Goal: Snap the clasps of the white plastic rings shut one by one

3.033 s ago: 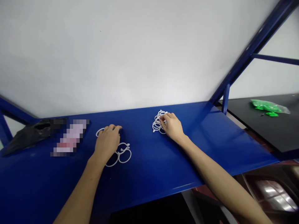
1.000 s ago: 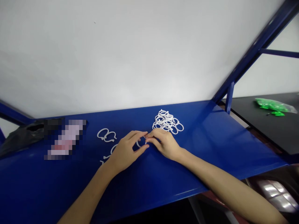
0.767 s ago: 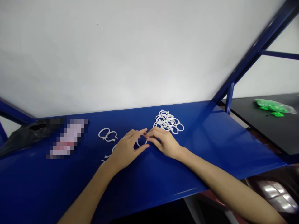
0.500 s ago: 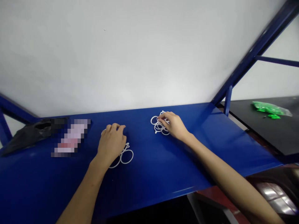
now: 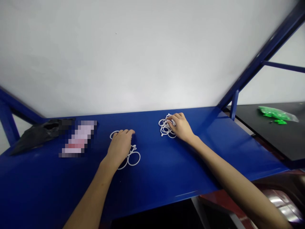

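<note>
White rings (image 5: 166, 129) look light, springy, best pinched by the band; left hand (image 5: 120, 144) and right hand (image 5: 182, 128) curl loosely, holds unclear.

Pale wall (image 5: 143, 63) behind a blue table (image 5: 154, 168), black table (image 5: 267, 136) at right

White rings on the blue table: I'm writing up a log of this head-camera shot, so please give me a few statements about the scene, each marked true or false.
1. The right hand is at the right ring group on the blue table. True.
2. The two hands are touching each other. False: they are apart.
3. From this view, the left hand hides part of the left ring group. True.
4. The green items lie on the blue table. False: the green items lie on the black table.
5. The black bag lies left of the left hand. True.
</note>
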Demonstrator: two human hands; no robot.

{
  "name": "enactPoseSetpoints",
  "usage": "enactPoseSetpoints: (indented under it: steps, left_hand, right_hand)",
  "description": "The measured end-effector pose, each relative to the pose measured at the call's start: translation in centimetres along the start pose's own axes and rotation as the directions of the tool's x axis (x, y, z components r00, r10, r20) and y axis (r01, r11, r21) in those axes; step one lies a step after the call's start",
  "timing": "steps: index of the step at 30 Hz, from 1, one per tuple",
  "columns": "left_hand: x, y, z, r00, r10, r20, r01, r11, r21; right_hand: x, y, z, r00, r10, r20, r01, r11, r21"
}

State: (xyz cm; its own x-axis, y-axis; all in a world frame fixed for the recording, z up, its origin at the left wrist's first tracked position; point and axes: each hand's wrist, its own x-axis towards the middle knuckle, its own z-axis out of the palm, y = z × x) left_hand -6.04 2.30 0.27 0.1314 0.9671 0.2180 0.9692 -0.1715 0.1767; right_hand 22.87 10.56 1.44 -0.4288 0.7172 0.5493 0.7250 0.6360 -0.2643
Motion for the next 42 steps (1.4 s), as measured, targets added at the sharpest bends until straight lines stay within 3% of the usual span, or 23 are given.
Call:
enactPoseSetpoints:
  steps: [4,9,12,17,21,24,26,30,32,34,37,42]
  left_hand:
    - [0.3,0.1,0.0,1.0,0.024,0.007,-0.022,0.97,-0.241]
    - [0.3,1.3,-1.2,0.998,0.025,-0.05,-0.047,0.858,-0.512]
    - [0.0,2.4,-2.1,1.0,0.008,-0.018,-0.018,0.705,-0.709]
    - [-0.4,3.6,-2.9,0.981,0.06,0.186,0.15,0.383,-0.912]
    - [-0.3,3.8,-2.3,0.976,-0.001,0.216,0.208,0.273,-0.939]
    - [-0.1,3.9,-2.1,0.975,-0.101,0.198,0.219,0.295,-0.93]
    - [-0.2,4.2,-2.1,0.973,-0.118,0.2,0.23,0.36,-0.904]
    - [-0.4,4.9,-2.2,0.989,-0.04,0.14,0.137,0.582,-0.802]
    - [-0.6,5.2,-2.1,0.995,0.016,0.097,0.064,0.64,-0.766]
    - [-0.7,5.4,-1.9,0.997,0.027,0.073,0.037,0.663,-0.748]
    - [-0.7,5.5,-1.6,0.997,-0.049,0.064,0.081,0.689,-0.721]
    - [-0.9,5.8,-1.3,0.992,-0.127,0.028,0.113,0.731,-0.673]
  right_hand:
    - [-0.4,-2.5,-0.8,0.999,-0.027,-0.031,0.028,0.999,0.018]
    - [-1.8,-6.2,-0.1,0.987,-0.151,0.047,0.142,0.979,0.147]
    - [-2.7,-7.7,0.8,0.976,-0.188,0.113,0.158,0.96,0.23]
    - [-3.6,-8.4,1.9,0.965,-0.214,0.153,0.137,0.904,0.405]
    - [-3.6,-7.9,2.0,0.977,-0.153,0.148,0.042,0.822,0.568]
    - [-3.6,-7.6,1.7,0.992,-0.072,0.108,-0.01,0.784,0.621]
    - [-3.6,-7.4,1.6,0.995,-0.033,0.09,-0.029,0.793,0.608]
    - [-3.7,-7.0,1.6,0.998,-0.02,0.067,-0.019,0.849,0.528]
    - [-3.8,-6.8,1.8,0.998,-0.02,0.054,-0.011,0.859,0.512]
    - [-3.8,-6.6,1.9,0.999,-0.006,0.038,-0.014,0.858,0.514]
    - [-3.9,-6.6,2.1,1.0,0.005,0.011,-0.01,0.855,0.518]
    - [-4.2,-7.0,1.7,0.991,-0.121,0.054,0.084,0.89,0.447]
